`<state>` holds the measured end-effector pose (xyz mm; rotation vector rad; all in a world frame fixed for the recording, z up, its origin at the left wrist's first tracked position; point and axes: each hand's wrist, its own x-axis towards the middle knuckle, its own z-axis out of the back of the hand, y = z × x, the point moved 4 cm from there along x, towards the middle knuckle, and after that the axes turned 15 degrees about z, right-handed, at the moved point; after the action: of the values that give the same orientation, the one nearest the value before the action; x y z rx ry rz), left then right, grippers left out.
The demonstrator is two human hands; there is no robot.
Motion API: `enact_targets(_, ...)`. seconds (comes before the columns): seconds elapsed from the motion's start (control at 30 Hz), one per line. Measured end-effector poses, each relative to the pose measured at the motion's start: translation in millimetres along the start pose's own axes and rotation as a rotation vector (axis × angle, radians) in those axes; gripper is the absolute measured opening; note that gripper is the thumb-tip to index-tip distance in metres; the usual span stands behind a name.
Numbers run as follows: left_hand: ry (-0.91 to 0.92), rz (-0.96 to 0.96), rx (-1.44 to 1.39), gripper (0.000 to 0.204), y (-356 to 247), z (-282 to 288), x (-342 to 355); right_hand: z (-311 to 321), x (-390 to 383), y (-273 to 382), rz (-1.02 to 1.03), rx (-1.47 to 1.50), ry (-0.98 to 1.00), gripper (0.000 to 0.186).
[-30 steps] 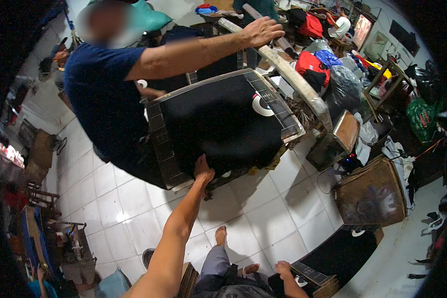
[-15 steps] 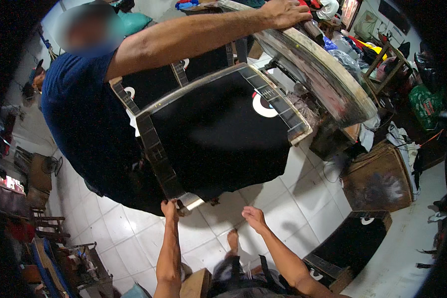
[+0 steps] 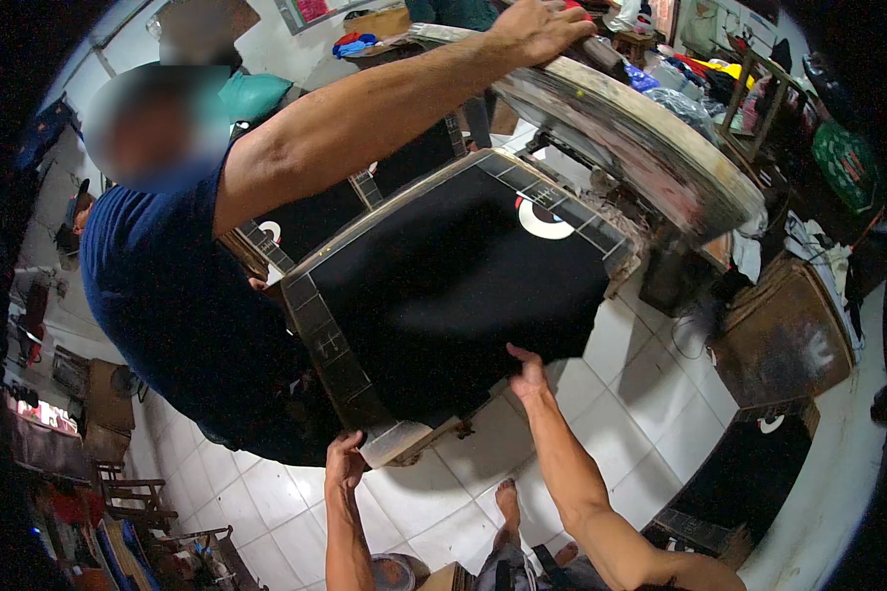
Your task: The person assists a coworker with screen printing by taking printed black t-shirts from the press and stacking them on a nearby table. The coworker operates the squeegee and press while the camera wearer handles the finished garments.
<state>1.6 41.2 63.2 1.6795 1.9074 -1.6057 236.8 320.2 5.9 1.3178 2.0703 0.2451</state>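
A wide piece of black cloth [image 3: 463,286] lies over a board, with dark printed strips along its sides and a white ring print near its far right. At the near left corner, my left hand [image 3: 343,460] is closed, its fingertips at the edge of the cloth and board. My right hand [image 3: 528,374] meets the cloth's near edge. Its upper finger or thumb lies over the cloth and the other fingers curl below, partly hidden.
A co-worker's hand [image 3: 542,32] holds up a worn, paint-stained frame [image 3: 631,123] beyond the cloth. The co-worker's dark blue shirt [image 3: 168,286] fills the left. A wooden box [image 3: 788,340] and another black printed panel [image 3: 739,478] stand at right, above white tiles [image 3: 601,404].
My right hand has moved up and forward from above the floor to the cloth's near edge. The left hand stays at the near left corner. The view has shifted slightly.
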Motion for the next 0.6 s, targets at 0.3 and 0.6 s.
enact_targets(0.3, 0.129, 0.178, -0.178, 0.044, 130, -28, -85, 114, -180, 160, 0.265, -0.019, 0.112, 0.043)
enact_targets(0.6, 0.487, 0.330, 0.058, 0.051, 304, -159, -288, 261, -411, 398, 0.401, -0.216, -0.383, 0.033)
